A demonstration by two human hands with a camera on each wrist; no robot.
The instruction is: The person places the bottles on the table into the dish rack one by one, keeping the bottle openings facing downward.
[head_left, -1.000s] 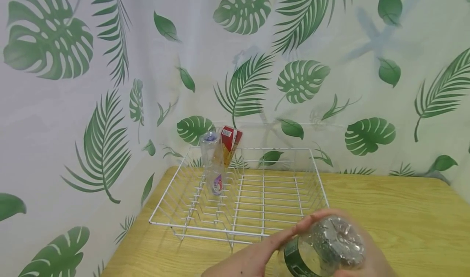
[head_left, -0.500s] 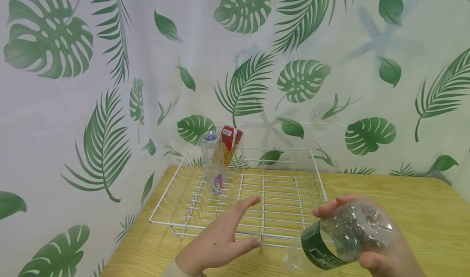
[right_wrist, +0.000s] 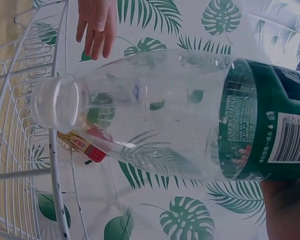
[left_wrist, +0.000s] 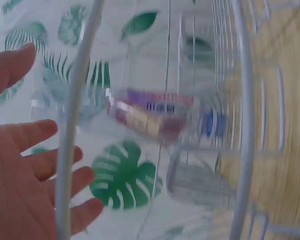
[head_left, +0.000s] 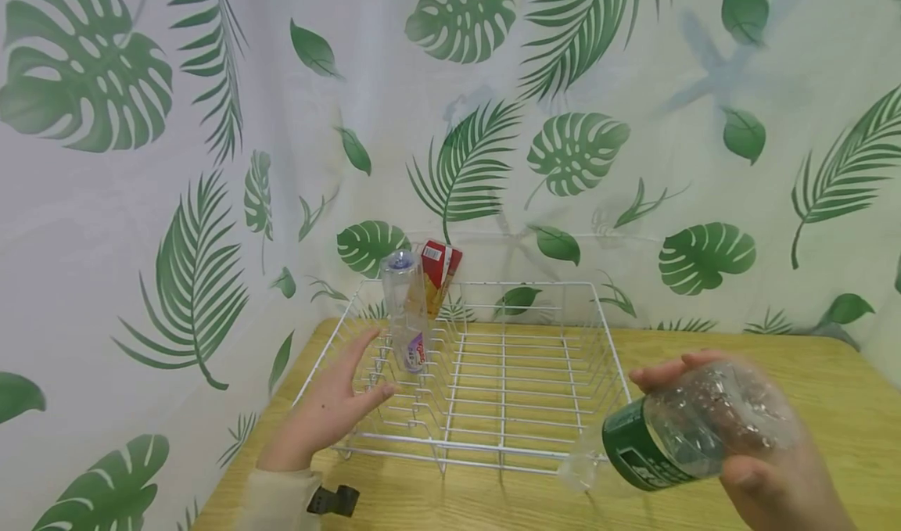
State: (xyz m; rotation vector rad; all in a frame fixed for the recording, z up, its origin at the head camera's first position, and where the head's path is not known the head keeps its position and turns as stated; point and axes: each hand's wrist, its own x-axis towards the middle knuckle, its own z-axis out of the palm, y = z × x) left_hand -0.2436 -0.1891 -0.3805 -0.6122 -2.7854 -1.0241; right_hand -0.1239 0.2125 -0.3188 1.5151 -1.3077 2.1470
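Observation:
My right hand (head_left: 788,476) grips a clear plastic bottle (head_left: 693,429) with a green label near its base end. The bottle tilts, its uncapped mouth (right_wrist: 52,105) pointing down and left towards the rack's front right corner. My left hand (head_left: 327,410) holds nothing; its fingers are spread over the left side of the white wire dish rack (head_left: 464,443). Just right of its fingertips, a clear bottle (head_left: 407,304) with a purple and red label stands upside down in the rack. Behind it leans a red and yellow carton (head_left: 442,269).
The rack sits on a yellow wood-grain table (head_left: 739,390). White sheeting (head_left: 633,85) with green leaf prints hangs behind and to the left. A black strap end (head_left: 334,501) sticks out at the left wrist. In the left wrist view, the rack's wires (left_wrist: 72,100) cross in front of the fingers.
My left hand has come off the green-labelled bottle and moved left across the rack. The right hand has shifted right and slightly up with the bottle.

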